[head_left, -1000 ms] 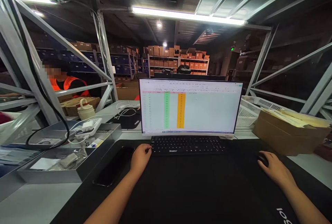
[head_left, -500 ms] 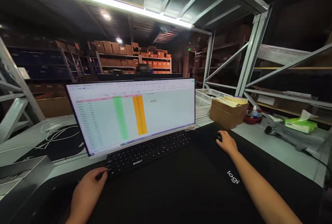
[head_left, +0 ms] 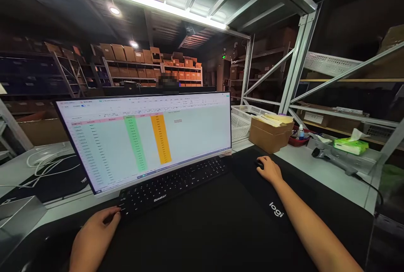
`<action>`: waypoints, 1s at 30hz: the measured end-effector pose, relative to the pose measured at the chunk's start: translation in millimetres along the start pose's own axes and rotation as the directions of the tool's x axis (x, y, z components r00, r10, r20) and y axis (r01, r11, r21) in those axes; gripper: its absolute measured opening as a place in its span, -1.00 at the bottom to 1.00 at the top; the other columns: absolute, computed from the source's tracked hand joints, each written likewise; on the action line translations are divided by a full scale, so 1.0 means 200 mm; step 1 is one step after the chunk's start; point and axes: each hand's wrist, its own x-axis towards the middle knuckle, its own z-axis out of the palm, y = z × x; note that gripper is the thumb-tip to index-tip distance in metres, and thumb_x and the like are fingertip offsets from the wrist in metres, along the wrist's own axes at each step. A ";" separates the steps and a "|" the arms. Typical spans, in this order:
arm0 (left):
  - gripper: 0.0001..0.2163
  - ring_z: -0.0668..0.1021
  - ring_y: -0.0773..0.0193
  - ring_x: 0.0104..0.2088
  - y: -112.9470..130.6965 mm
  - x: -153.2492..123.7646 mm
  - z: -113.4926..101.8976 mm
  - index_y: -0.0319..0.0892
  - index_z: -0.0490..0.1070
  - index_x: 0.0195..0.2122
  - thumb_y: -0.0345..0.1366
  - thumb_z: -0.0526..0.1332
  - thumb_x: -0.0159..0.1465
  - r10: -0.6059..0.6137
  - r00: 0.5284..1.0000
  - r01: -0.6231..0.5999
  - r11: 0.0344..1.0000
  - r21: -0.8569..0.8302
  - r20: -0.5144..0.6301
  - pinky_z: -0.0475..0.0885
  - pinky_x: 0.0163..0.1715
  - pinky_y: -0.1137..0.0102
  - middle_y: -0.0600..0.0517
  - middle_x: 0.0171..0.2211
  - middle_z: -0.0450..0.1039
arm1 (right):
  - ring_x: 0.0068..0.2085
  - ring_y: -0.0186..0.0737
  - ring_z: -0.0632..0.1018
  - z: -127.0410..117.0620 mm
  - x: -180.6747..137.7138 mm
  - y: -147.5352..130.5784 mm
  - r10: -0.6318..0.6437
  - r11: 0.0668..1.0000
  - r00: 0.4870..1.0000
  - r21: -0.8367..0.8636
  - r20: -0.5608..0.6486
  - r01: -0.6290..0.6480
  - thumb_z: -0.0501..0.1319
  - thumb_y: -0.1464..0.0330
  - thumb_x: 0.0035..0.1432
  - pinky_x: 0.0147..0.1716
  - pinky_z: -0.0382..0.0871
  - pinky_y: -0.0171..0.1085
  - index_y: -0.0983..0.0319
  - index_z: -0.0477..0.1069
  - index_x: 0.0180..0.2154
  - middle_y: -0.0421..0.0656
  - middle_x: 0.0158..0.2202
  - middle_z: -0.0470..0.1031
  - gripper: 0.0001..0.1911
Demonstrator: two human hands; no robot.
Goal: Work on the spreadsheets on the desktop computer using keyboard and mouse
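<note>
- L. hand (head_left: 94, 236): at L. end of the Bosston keyboard (head_left: 176, 186), back of hand up, thumb & forefinger reaching to its near L. corner, small gap between them behind the tips; other fingers hidden. Cannot tell if tips meet or press a key.
- R. hand (head_left: 270, 170): palm down, curled over & closed on the black computer mouse (head_left: 259, 164), only partly visible; wrist approx. straight.
- R. forearm (head_left: 304, 215): bare, runs diagonally from lower R. up to mouse, beyond the "logi" lettering on the black desk mat (head_left: 195, 230).
- Kbd: on mat, directly below monitor (head_left: 195, 137), tilted in view; mouse on mat, R. of kbd, well apart.
- Monitor: on; spreadsheet w/ green & orange cols.
- R. side: cardboard box (head_left: 268, 136) just beyond mouse; handheld scanner (head_left: 334, 161) farther R., near tissue pack (head_left: 351, 146).
</note>
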 end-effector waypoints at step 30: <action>-0.61 0.59 0.03 -0.17 0.01 -0.01 -0.01 -0.07 0.56 -0.24 0.00 0.05 0.14 0.014 1.000 -0.015 1.000 -0.022 -0.022 0.48 -0.15 0.23 -0.04 -0.07 0.58 | -0.02 -0.17 0.50 0.05 0.04 0.01 -0.022 1.000 1.000 -0.010 -0.010 0.022 0.13 0.28 0.20 -0.06 0.34 -0.21 0.05 0.44 0.08 -0.13 0.14 0.37 -0.60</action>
